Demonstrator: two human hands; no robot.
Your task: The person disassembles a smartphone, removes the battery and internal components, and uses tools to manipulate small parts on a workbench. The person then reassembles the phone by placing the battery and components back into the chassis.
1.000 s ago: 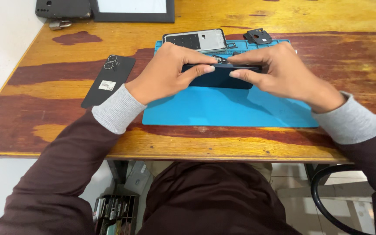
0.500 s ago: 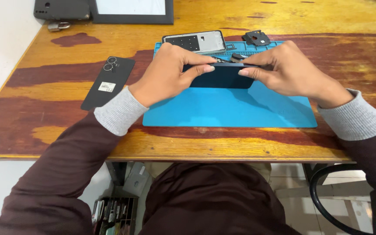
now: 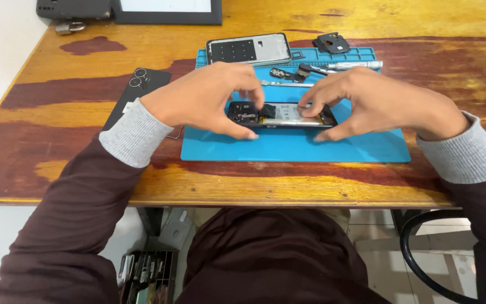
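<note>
Right on the blue mat [image 3: 288, 147], an opened phone [image 3: 288, 115] lies flat with its insides showing, and both hands are on it. On the mat's left half, the left hand [image 3: 203, 101] pinches the phone's left end, thumb at the near edge and fingertips on top. From the mat's right half, the right hand [image 3: 378, 104] grips the right end the same way. At the mat's far edge lie a phone frame [image 3: 248, 49], a screwdriver [image 3: 350, 65] and small parts. Left of the mat, a black back cover [image 3: 136, 93] rests on the wooden surface [image 3: 57, 146].
</note>
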